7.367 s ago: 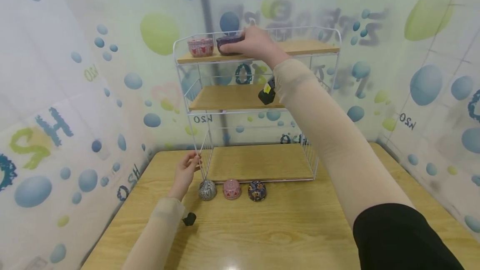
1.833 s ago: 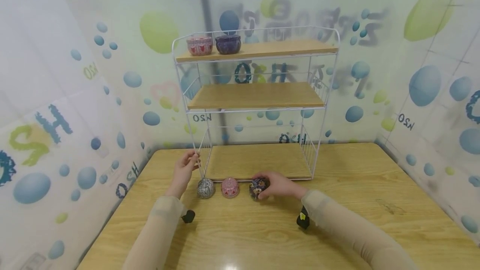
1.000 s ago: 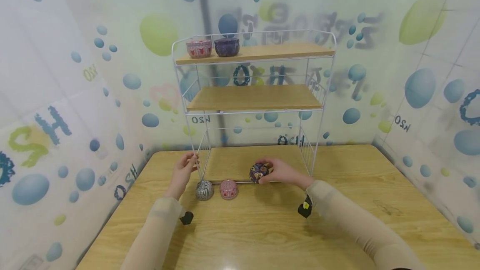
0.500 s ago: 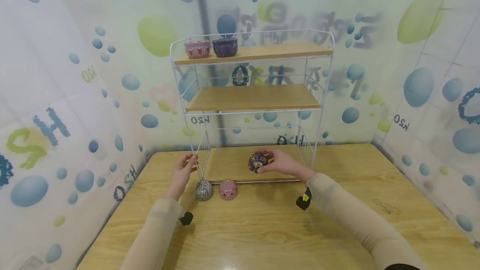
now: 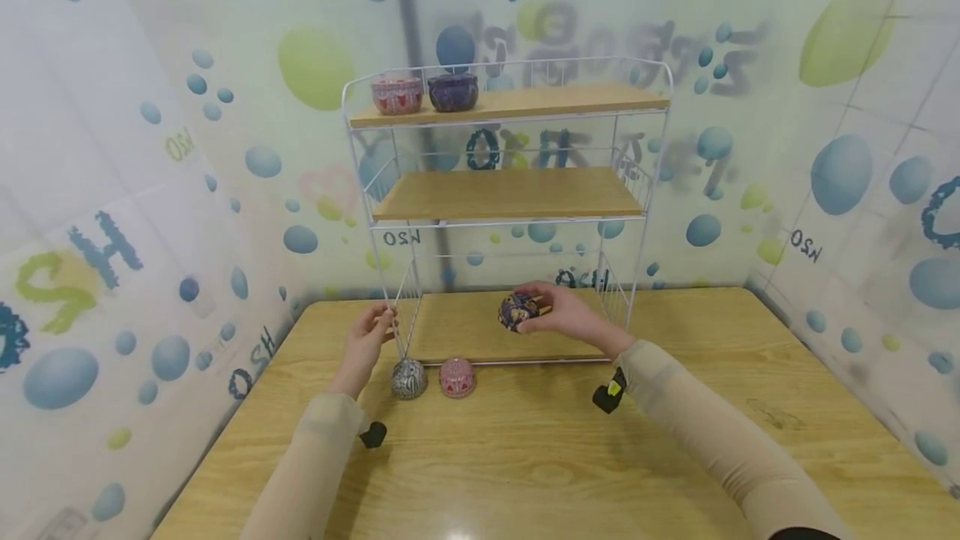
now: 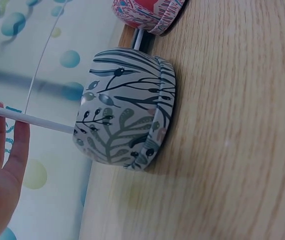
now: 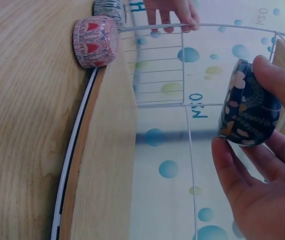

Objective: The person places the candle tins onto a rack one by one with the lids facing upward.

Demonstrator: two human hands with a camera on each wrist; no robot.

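A bubble-printed wall [image 5: 247, 7] backs a wooden table [image 5: 480, 457], on which stands a white wire rack [image 5: 517, 193] with three wooden boards. The right hand [image 5: 567, 315] has its thumb and bent fingers on opposite sides of a dark flowered tin [image 5: 517, 312], parted only by the tin's width. The tin sits out toward the fingertips, clear of the palm, rim side down and raised above the bottom board [image 5: 461, 327]. The left hand [image 5: 367, 336] has thumb and fingers nearly together about the rack's front left upright [image 6: 47, 123]; in the left wrist view two fingers meet the rod, the thumb out of sight. On the top board [image 5: 555, 100], a heart-print tin [image 5: 397, 96] and a dark blue tin [image 5: 453, 93] sit side by side toward the left. On the table, a black-and-white tin [image 5: 408, 379] rests beside that upright's lower end, with a pink tin [image 5: 457, 378] near it, to its right.
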